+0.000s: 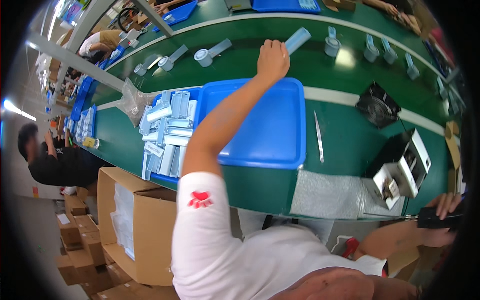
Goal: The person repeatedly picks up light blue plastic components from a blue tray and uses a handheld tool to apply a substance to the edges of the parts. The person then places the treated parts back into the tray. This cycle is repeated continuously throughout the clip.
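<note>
My left arm stretches across a blue tray [272,145] to the far green belt. There my left hand [273,61] is closed around a light blue plastic part [298,41], whose flat end sticks out to the right; its lower end is hidden by my fingers. At the lower right, my right hand [445,205] grips a black electric screwdriver [434,218] with a long thin shaft pointing left. Along the belt stand similar parts with round white bases, such as one white-based part [203,57] left of my hand and another white-based part [332,46] right of it.
A blue bin [165,178] piled with light blue parts [167,130] adjoins the tray. Tweezers [318,136], bubble wrap [325,195], a black bag [378,105] and open small boxes [395,182] lie to the right. A large carton [155,235] stands left. Other people work nearby.
</note>
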Demonstrator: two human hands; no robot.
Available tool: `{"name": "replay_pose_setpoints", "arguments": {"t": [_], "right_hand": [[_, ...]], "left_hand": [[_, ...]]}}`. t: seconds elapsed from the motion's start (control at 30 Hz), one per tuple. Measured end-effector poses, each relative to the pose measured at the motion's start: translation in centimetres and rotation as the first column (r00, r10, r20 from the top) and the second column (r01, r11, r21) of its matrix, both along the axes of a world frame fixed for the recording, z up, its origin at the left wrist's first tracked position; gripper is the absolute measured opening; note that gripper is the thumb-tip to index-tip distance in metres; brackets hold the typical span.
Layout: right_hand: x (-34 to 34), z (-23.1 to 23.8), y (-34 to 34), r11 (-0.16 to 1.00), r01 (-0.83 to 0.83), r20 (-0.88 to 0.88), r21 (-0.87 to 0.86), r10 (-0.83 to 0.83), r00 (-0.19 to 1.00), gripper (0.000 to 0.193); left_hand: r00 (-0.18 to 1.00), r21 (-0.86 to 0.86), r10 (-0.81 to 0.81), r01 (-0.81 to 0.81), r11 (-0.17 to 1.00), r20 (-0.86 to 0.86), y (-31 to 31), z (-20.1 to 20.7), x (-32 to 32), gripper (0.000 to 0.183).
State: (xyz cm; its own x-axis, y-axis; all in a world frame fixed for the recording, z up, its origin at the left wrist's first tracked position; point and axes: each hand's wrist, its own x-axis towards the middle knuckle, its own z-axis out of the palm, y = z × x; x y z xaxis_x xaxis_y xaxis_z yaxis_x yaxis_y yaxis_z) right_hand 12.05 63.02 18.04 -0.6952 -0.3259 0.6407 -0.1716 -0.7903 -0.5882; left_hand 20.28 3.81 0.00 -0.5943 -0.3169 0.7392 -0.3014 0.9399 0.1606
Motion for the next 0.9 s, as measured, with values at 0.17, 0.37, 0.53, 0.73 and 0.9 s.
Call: {"name": "replay_pose_setpoints", "arguments": {"t": [0.17,0.37,0.53,0.73,0.9], "right_hand": [[2.4,-2.8,-5.2,0.928,0.295,-0.133,0.226,-0.271,0.953,0.068],[2.9,-2.6,-3.7,0.928,0.24,-0.097,0.283,-0.222,0.97,0.065],[3.1,-2.3,-4.3,0.889,0.349,-0.038,0.297,-0.354,0.934,0.061],[2.2,1.4,-9.9,0.653,0.729,-0.066,0.206,-0.734,0.676,0.042],[0.1,2.2,-7.3,0.595,0.803,-0.391,0.046,-0.729,0.562,0.032]], "left_hand": [[0.872,0.444,0.309,-0.465,0.766,0.38,-7.2,-0.9,-6.9,0.064],[0.941,0.607,-0.04,-0.184,0.773,0.336,-16.5,3.6,2.0,0.109],[0.51,0.138,0.103,-0.413,0.9,0.854,-23.4,2.8,12.3,0.086],[0.906,0.257,0.087,-0.208,0.944,0.414,-26.7,-0.6,17.6,0.048],[0.99,0.606,-0.111,0.143,0.783,-0.09,-12.4,2.2,11.5,0.036]]}}
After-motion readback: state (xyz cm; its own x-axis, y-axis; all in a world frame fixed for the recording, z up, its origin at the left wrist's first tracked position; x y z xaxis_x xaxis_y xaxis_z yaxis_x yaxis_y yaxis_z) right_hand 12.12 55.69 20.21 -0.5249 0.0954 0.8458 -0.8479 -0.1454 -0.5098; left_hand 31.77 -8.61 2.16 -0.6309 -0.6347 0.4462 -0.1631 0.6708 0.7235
